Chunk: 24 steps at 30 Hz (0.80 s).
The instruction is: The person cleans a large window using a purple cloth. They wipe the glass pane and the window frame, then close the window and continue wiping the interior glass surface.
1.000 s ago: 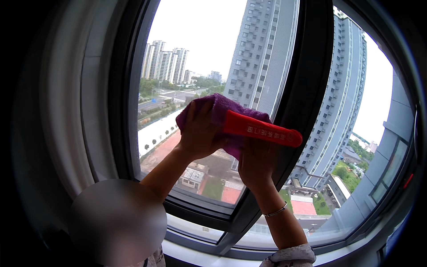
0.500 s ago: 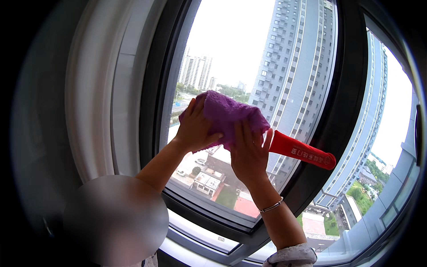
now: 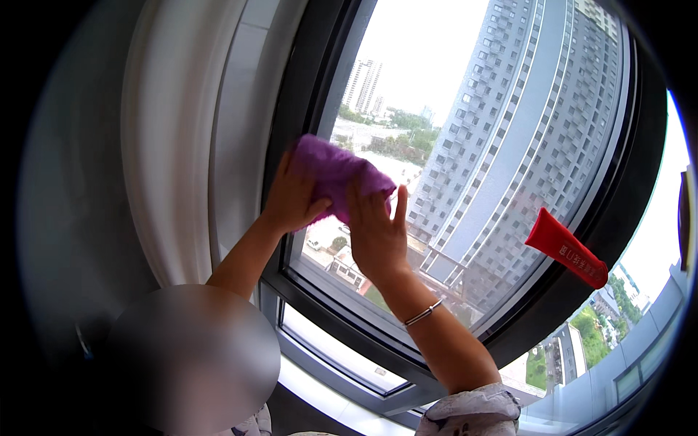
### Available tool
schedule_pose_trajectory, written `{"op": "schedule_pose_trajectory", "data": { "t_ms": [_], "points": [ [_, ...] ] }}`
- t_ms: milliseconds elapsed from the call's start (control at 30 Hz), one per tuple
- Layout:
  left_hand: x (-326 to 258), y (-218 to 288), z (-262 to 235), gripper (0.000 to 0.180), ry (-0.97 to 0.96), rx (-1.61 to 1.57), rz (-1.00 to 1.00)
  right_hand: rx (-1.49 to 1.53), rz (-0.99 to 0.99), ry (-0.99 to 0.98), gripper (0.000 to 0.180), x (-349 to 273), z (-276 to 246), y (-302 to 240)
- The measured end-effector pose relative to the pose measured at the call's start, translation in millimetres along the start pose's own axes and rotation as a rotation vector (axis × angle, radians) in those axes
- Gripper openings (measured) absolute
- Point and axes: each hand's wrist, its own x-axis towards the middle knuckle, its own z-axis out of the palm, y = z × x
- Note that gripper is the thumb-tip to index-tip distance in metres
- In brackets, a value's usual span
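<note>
A crumpled purple cloth lies against the window glass, in its lower left part beside the dark frame. My left hand holds the cloth's left end, fingers over it and thumb pointing right. On the cloth's right end, my right hand presses with its fingers laid over the fabric and its outer finger spread away. A bracelet circles my right wrist. Parts of the cloth under both hands are hidden.
A dark window frame surrounds the glass. To the right, a red flared cover with printing juts over the frame's right side. A pale curtain or panel hangs at left. Outside stand tall buildings. A blurred round patch hides the lower left.
Both hands and the cloth have moved left across the glass, up to the left frame, away from the red cover. The view has shifted as well.
</note>
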Motion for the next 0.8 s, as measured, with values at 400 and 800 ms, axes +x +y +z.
{"op": "schedule_pose_trajectory", "data": {
  "t_ms": [400, 800],
  "points": [
    [-208, 114, 74, 0.063, -0.131, -0.261, -0.243, 0.137, -0.151, -0.197, 0.060, -187, 45, -65],
    [114, 141, 11, 0.065, 0.221, -0.115, 0.250, -0.147, 0.256, 0.022, 0.069, -88, -75, 121]
  ]
}}
